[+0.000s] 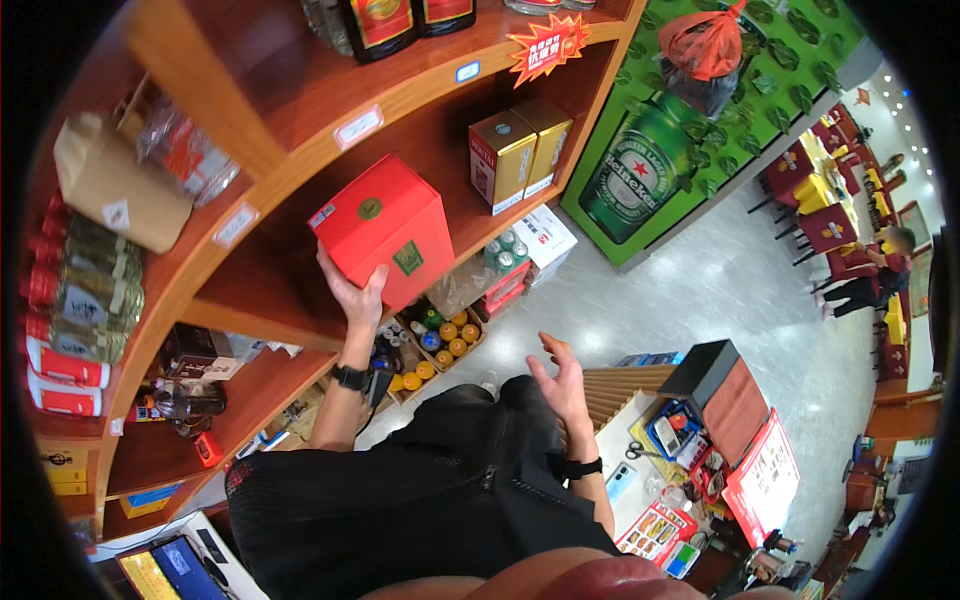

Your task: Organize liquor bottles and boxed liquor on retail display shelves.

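Observation:
My left hand [355, 298] grips the near corner of a large red gift box [390, 229], thumb on its front face and fingers around the left side. The box bears a gold round emblem and a dark label. It is at the middle wooden shelf [292, 217], tilted; whether its base touches the shelf cannot be seen. My right hand [562, 384] is held in the air over the floor, fingers apart and holding nothing, left of the counter. To the right of the red box, two gold and red cartons [517, 154] stand side by side on the same shelf.
Below the shelf are cartons of drinks [450, 334] and shrink-wrapped cans [506, 251]. A white counter [611, 442] holds scissors [641, 450], a phone [620, 481] and a black box [697, 375]. A green beer fridge [637, 165] stands beyond. Another person [870, 270] is far right.

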`<state>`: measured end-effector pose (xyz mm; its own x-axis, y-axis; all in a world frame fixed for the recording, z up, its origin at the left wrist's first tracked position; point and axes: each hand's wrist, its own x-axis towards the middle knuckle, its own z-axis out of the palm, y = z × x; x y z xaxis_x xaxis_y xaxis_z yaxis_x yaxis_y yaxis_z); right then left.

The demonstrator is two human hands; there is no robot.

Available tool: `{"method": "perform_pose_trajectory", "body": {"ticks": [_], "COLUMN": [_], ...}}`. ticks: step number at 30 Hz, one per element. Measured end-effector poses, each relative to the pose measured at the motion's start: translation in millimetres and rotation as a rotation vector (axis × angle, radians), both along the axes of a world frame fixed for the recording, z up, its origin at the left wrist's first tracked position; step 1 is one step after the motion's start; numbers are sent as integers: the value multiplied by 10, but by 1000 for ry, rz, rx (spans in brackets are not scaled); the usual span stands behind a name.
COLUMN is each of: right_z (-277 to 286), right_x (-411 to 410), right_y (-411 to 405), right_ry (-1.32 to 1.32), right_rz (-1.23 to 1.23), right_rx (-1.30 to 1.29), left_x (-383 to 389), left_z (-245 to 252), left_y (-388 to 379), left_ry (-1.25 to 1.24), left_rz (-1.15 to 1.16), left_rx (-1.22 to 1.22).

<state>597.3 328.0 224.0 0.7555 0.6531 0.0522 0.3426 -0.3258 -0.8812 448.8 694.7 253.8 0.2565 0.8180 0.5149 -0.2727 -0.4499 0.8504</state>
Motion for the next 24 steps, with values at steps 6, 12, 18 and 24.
{"method": "perform_pose_trajectory", "body": {"ticks": [6, 12, 18, 24], "right_z": [-138, -31, -67, -353], "right_x": [801, 1864, 2933, 3277], "right_y": [413, 1235, 1967, 2353], "right_ry": [174, 159, 249, 308], "right_rz": [29, 323, 413, 529], "right_rx": [122, 159, 157, 227], "left_x": [1026, 1679, 2093, 1885], "left_z": [-532, -1058, -1096, -618], "left_y": [662, 1379, 1522, 915], "left_ry": [25, 92, 588, 491], "left_rz": [224, 325, 238, 257], "left_rx": [40, 19, 160, -253]}}
